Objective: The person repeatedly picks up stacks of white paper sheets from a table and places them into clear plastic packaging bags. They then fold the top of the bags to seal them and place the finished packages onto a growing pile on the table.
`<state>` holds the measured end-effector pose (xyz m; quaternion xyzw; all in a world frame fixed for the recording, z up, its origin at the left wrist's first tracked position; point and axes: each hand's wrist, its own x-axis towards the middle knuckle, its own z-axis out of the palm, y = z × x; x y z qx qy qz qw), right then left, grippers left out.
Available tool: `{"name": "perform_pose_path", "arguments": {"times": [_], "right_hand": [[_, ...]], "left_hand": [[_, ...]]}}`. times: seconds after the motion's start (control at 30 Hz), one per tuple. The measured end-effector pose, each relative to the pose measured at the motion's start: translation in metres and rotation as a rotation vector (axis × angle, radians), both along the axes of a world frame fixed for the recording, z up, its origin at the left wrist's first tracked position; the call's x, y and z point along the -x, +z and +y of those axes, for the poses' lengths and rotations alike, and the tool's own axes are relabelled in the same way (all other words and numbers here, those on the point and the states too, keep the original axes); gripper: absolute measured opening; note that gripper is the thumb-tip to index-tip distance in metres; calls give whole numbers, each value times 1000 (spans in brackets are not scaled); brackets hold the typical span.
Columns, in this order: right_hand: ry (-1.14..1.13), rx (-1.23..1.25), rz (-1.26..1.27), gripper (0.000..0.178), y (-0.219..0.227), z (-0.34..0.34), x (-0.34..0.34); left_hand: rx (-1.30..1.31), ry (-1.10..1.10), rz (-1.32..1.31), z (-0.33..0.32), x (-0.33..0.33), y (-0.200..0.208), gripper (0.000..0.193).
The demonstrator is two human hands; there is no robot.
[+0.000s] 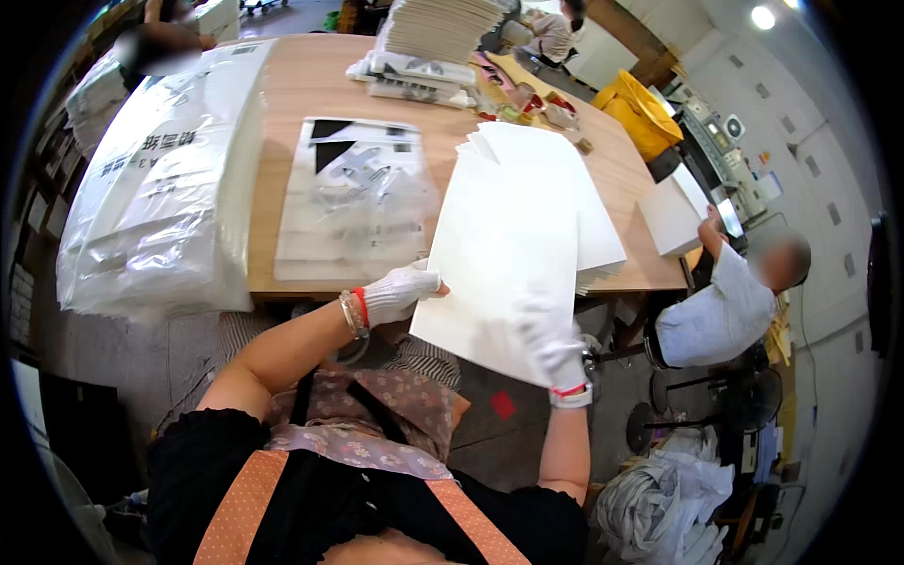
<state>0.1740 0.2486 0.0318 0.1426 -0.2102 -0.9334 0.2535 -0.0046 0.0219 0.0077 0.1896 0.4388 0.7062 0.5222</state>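
White sheets are held with their near end jutting past the edge of the bench; whether their far end is supported cannot be told. Well to the left of these sheets, a large bundle wrapped in clear plastic is seen. Between the two, printed clear plastic packaging is laid flat. At the sheets' near left edge, the gloved left hand is clenched on them, its thumb pressed on top. Beyond the sheets, slightly to their left, a tall white stack is piled. Over their near right corner, the gloved right hand is blurred, so whether its grip is closed on them or released cannot be told. Just to their right and partly covered by them, further white sheets are spread. Farther right, a co-worker is seen beside another white stack. The handling is judged to be partway along: the held sheets are lifted but not set down, and the further ones are left on the bench.
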Motion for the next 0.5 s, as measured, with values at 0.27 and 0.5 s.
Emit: {"name": "perform_pose_path", "arguments": {"times": [0.27, 0.5], "right_hand": [[-775, -1773, 67, 51, -73, -123, 25], [-815, -2225, 20, 47, -72, -124, 29]], "left_hand": [[597, 344, 1967, -24, -77, -39, 82], [448, 718, 1834, -45, 17, 33, 53]]}}
